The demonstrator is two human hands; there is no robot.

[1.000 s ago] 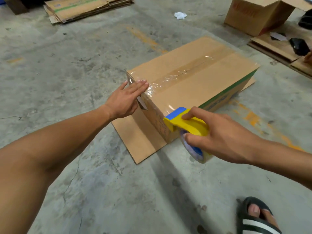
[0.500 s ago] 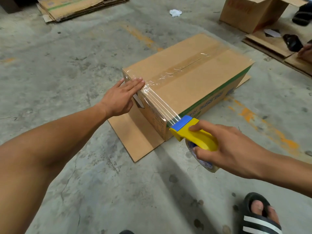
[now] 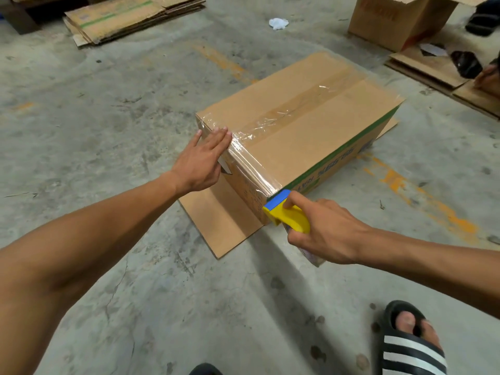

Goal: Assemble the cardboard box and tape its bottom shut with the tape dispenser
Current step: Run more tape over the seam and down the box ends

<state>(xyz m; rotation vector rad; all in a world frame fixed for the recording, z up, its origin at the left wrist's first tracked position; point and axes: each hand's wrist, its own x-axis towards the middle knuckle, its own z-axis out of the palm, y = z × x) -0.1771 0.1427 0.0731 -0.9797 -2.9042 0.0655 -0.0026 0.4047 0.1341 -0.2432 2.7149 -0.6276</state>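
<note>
As clear tape (image 3: 251, 171) stretches along the near top edge of the cardboard box (image 3: 311, 136), the left hand (image 3: 201, 161) presses flat-fingered on its end, and the right hand (image 3: 324, 234) grips the yellow tape dispenser (image 3: 286, 215) at the corner. The empty corrugated box looks light, stiff and likely to slide on concrete.

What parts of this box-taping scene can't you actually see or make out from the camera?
- Tape roll, head view: mostly hidden behind the right hand gripping the tape dispenser.
- Cardboard box far sides and underside: turned away from the camera.
- Box's green side print: too skewed to read.
- Box's near end: partly covered by the left hand.
</note>
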